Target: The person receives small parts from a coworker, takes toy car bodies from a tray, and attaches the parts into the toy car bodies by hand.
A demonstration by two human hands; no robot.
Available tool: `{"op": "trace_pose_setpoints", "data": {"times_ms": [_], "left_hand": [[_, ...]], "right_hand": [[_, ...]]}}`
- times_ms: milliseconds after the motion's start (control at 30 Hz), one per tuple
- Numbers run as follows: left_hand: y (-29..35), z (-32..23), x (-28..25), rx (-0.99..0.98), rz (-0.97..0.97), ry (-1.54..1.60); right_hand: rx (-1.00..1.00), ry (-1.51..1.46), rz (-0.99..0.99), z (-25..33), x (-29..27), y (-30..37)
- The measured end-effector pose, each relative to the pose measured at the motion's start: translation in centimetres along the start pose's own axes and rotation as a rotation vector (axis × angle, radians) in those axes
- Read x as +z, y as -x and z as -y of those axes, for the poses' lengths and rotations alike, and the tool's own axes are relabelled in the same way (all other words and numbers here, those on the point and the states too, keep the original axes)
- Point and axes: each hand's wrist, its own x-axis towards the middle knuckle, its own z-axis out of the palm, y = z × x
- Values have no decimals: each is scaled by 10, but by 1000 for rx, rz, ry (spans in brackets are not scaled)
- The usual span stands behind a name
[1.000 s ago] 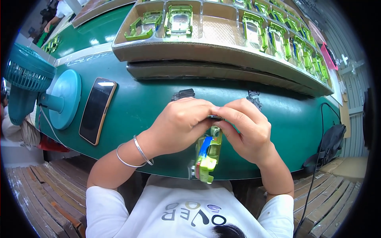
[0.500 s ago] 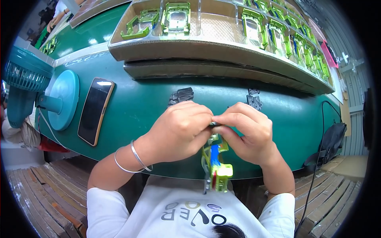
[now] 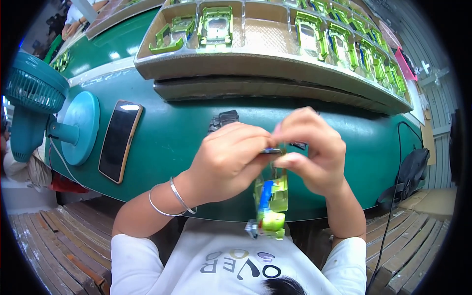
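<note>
My left hand (image 3: 228,160) is closed, its thumb and index finger pinching a bright green plastic frame (image 3: 280,199) near its top. The frame hangs below the fingertips, in front of my shirt, with a blue strip along it and a shiny silvery bit at its lower end. At the left fingertips a small dark piece (image 3: 272,151) sticks out. My right hand (image 3: 319,152) is beside it, thumb and index finger on either side of that piece. Its fingers are smeared by motion, so contact is unclear. Folded black parts (image 3: 225,119) lie on the table beyond my left hand.
A cardboard tray (image 3: 265,64) with plastic compartments of green frames spans the table's far side. On the left are a phone (image 3: 119,142) and a teal fan (image 3: 78,128). A black bag (image 3: 413,169) and a cable are at the right edge.
My right fingers have lifted and spread from their pinch at the left fingertips. My left hand has shifted slightly right, and the hanging green frame has turned a little.
</note>
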Motion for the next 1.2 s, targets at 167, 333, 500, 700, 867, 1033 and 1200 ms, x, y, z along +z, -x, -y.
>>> {"op": "trace_pose_setpoints", "data": {"times_ms": [167, 333, 500, 700, 867, 1033, 1200], "left_hand": [[1, 5, -7, 78, -158, -43], [2, 7, -8, 99, -129, -101], [-1, 3, -12, 14, -77, -16], [-5, 8, -13, 82, 18, 58], [-9, 0, -21, 134, 96, -124], [-7, -1, -19, 178, 194, -186], [-9, 6, -23, -8, 139, 82]], "right_hand": [[613, -747, -37, -10, 2, 5], [766, -839, -35, -2, -1, 5], [795, -979, -35, -6, 2, 7], [919, -1104, 93, -12, 13, 10], [185, -170, -59, 2, -9, 2], [-45, 75, 83, 16, -1, 1], [-18, -58, 2, 17, 6, 5]]}}
